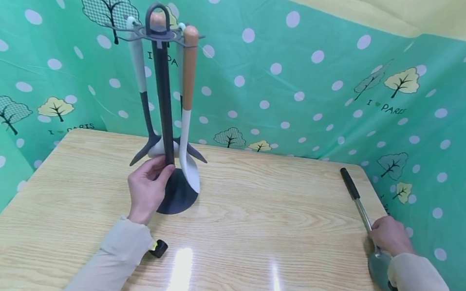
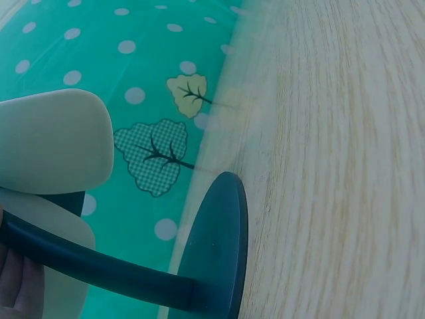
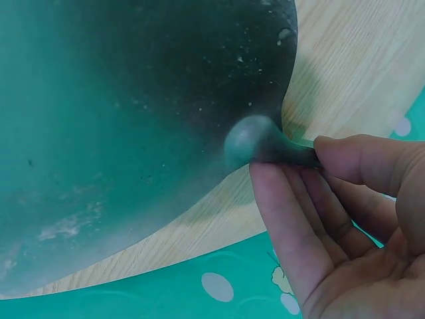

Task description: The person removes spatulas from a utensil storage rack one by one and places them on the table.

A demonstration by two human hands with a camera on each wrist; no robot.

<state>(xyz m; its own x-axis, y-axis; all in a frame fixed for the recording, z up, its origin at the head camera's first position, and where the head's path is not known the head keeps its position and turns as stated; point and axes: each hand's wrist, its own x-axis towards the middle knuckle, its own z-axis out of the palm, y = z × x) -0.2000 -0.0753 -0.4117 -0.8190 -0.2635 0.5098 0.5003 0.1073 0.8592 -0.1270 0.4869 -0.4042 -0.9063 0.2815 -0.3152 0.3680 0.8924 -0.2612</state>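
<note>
My left hand (image 1: 148, 188) grips the black pole (image 1: 165, 92) of a utensil stand low down, above its round base (image 1: 179, 197). In the left wrist view the base (image 2: 216, 246) stands tilted relative to the camera, with the tabletop beside it. From the stand's top ring hang several utensils, among them a white spoon with a wooden handle (image 1: 188, 70) and one with a pale handle and dark head (image 1: 137, 64). At the table's right side my right hand (image 1: 391, 235) pinches the neck of a metal spatula (image 1: 363, 216). Its broad blade (image 3: 153, 113) shows in the right wrist view.
A wooden table (image 1: 269, 209) carries everything. Green dotted cloth (image 1: 263, 85) hangs behind it and along both sides. The spatula lies along the right edge, its black handle pointing to the back. Bright reflections streak the front of the tabletop.
</note>
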